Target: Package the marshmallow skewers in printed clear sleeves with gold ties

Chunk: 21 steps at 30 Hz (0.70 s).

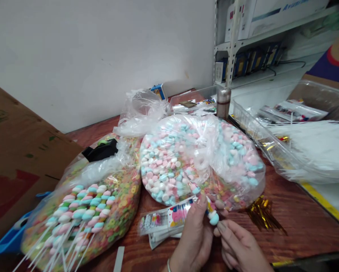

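Observation:
My left hand [193,236] is closed around a skewer of marshmallows [212,216] near the table's front edge. My right hand [239,245] pinches at the lower end of the same skewer, touching a white and blue marshmallow. Just behind the hands lies a big clear bag of pastel marshmallows [186,162]. A stack of printed clear sleeves [165,221] lies under my left hand. At the left, several finished marshmallow skewers [78,213] rest on a bag of coloured cereal rings [121,204].
A wooden table [294,223] holds gold twist ties [261,213] at the right of the hands. A clear tray of white bags [308,151] is at the right, a metal flask [223,102] behind, a cardboard box [19,158] at the left, shelves [257,45] at the back.

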Tool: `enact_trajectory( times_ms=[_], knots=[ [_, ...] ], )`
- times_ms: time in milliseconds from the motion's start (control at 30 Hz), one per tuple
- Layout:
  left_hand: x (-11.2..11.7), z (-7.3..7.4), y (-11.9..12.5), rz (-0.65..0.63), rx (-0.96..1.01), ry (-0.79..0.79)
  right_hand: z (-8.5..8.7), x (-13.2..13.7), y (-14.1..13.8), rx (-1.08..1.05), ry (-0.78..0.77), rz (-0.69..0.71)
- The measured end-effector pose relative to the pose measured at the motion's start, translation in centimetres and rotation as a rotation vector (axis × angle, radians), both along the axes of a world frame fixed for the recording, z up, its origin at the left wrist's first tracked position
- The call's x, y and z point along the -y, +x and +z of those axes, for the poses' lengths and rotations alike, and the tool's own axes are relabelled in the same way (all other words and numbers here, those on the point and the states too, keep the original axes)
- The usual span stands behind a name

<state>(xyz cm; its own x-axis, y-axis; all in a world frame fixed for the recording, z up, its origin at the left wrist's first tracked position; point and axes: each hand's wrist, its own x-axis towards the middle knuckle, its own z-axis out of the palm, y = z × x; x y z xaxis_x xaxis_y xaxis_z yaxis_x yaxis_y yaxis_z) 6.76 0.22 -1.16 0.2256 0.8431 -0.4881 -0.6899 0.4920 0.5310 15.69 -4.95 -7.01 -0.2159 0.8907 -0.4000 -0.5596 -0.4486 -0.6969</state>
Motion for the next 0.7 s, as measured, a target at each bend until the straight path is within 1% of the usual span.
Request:
enact_trajectory(
  times_ms=[67,100,167,200,233,300,333,367,400,433,467,533,567,600,633,700],
  knots=[
    [-0.5,0.1,-0.4,0.055,0.001,0.020,-0.1,0.1,0.1,0.047,0.014,0.046],
    [-0.9,0.2,-0.7,0.095,0.001,0.024,0.0,0.2,0.3,0.106,0.034,0.064],
    [-1.6,0.3,-1.0,0.155,-0.006,0.029,0.2,0.5,1.0,0.332,0.139,0.063],
    [-1.9,0.3,-1.2,0.174,-0.012,0.025,0.2,0.7,1.4,0.493,0.234,0.045],
    [-2.1,0.4,-1.2,0.189,-0.016,0.021,0.1,0.9,1.9,0.668,0.362,0.008],
    [-2.2,0.5,-1.0,0.204,-0.018,0.020,-0.2,1.2,2.7,0.965,0.651,-0.089],
    [-2.1,0.5,-0.8,0.204,-0.018,0.026,-0.4,1.3,2.8,1.044,0.761,-0.123],
    [-1.8,0.4,-0.5,0.196,-0.016,0.040,-0.4,1.4,2.8,1.067,0.809,-0.144],
    [-1.5,0.4,-0.2,0.179,-0.011,0.059,-0.3,1.3,2.7,1.036,0.783,-0.153],
    [-1.1,0.2,0.1,0.154,-0.003,0.074,-0.1,1.1,2.4,0.950,0.687,-0.137],
    [-0.6,0.1,0.4,0.123,0.005,0.079,0.3,0.9,1.9,0.813,0.536,-0.107],
    [0.1,-0.2,0.7,0.053,0.020,0.066,1.2,0.4,1.1,0.466,0.204,-0.040],
    [0.3,-0.4,0.6,0.022,0.032,0.052,1.6,0.1,0.8,0.299,0.075,-0.017],
    [0.3,-0.4,0.4,0.010,0.051,0.042,1.9,-0.1,0.6,0.159,-0.015,0.003],
    [0.2,-0.4,0.1,0.012,0.075,0.042,2.1,-0.1,0.5,0.055,-0.069,0.016],
    [-0.3,-0.3,-0.6,0.061,0.121,0.060,2.2,-0.1,0.4,-0.055,-0.102,0.029]
  ],
)
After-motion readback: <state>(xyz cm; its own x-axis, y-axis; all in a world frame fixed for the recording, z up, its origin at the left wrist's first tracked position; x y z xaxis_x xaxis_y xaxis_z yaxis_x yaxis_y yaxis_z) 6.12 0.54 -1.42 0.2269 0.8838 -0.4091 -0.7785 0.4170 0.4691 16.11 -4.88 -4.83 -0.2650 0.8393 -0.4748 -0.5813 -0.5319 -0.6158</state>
